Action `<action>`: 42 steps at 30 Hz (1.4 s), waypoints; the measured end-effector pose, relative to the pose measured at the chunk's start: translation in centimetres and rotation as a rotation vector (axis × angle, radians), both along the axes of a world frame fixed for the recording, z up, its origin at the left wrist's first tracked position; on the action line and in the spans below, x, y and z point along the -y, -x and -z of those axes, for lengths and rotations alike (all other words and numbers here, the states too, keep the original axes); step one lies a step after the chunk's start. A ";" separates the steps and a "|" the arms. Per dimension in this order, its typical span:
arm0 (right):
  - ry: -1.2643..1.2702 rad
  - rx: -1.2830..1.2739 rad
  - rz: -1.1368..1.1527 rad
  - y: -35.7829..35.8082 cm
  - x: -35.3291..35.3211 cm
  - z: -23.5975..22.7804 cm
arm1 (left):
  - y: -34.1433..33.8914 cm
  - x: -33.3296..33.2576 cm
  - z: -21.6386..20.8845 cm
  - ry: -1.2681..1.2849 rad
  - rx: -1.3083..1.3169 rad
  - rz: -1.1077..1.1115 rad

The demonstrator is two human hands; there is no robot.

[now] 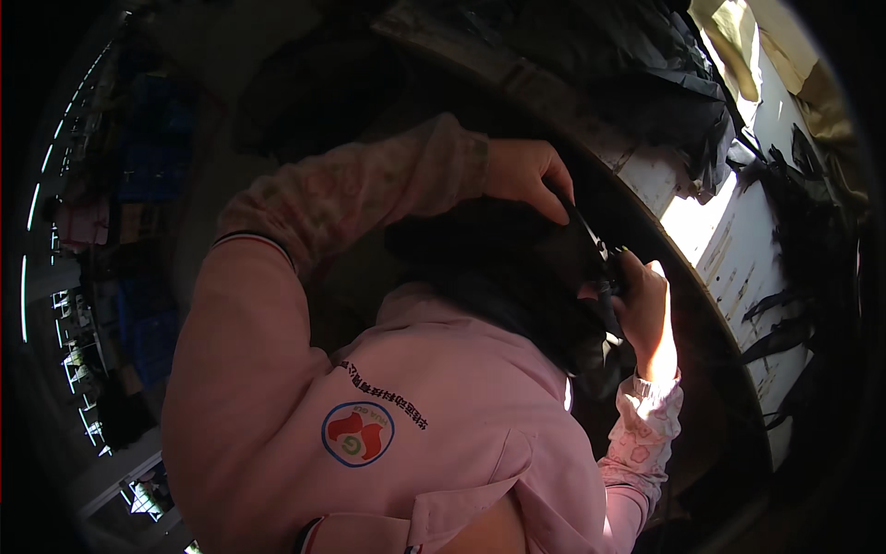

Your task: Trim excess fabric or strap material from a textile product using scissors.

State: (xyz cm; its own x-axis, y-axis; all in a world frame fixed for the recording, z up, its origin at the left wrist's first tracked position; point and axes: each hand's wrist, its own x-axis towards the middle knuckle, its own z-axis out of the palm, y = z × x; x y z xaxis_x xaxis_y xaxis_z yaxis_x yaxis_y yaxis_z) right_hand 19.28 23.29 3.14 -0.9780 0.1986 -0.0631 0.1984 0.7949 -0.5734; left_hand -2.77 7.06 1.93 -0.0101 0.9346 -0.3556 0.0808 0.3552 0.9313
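Observation:
Black cloth (517, 268) lies bunched in front of my pink shirt, its folds mostly lost in shadow. My left hand (533, 175) is closed, thumb and fingers pinching the cloth's far edge. Lower and to the right, my right hand (645, 300) is closed at the same edge. By its fingertips is a narrow dark object (604, 288) with shiny spots. Whether this is a small tool or part of the cloth I cannot tell. Between the two hands the edge runs fairly taut and catches light.
A worn pale table (683, 217) curves along the right. Dark fabric (664, 102) is heaped on its far part, beige cloth (738, 46) lies beyond, and black scraps (784, 337) lie along its right side. Blue crates (152, 171) stand in the dim left background, near another person in pink (81, 222).

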 end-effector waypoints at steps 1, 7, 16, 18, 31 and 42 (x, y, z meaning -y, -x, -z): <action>0.002 0.002 0.004 -0.3 -0.1 0.3 | 0.0 -0.1 -0.2 0.002 0.002 0.004; 0.503 -0.136 0.333 -4.2 -1.4 0.9 | 2.9 -1.3 -1.1 -0.040 -0.342 -0.077; 0.630 0.120 0.526 -14.5 2.3 3.9 | 5.6 -1.5 2.6 -0.200 -0.490 -0.303; 0.402 0.060 0.446 -15.0 3.0 4.6 | 5.5 -0.4 3.7 -0.233 -0.417 -0.367; 0.372 -0.006 0.457 -15.8 3.8 8.0 | -1.2 19.2 8.3 0.624 0.044 -0.881; 0.547 0.126 0.461 -16.0 4.1 8.4 | -3.9 17.4 7.3 -0.283 1.293 -0.854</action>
State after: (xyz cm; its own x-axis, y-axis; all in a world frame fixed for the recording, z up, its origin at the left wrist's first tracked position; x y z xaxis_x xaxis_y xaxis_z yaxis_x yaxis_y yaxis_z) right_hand 35.23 19.18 -5.23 -0.7810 0.4972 -0.3779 0.5350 0.2206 -0.8155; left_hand 1.14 -10.34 -5.33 -0.3888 0.8471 -0.3624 -0.9161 -0.3134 0.2502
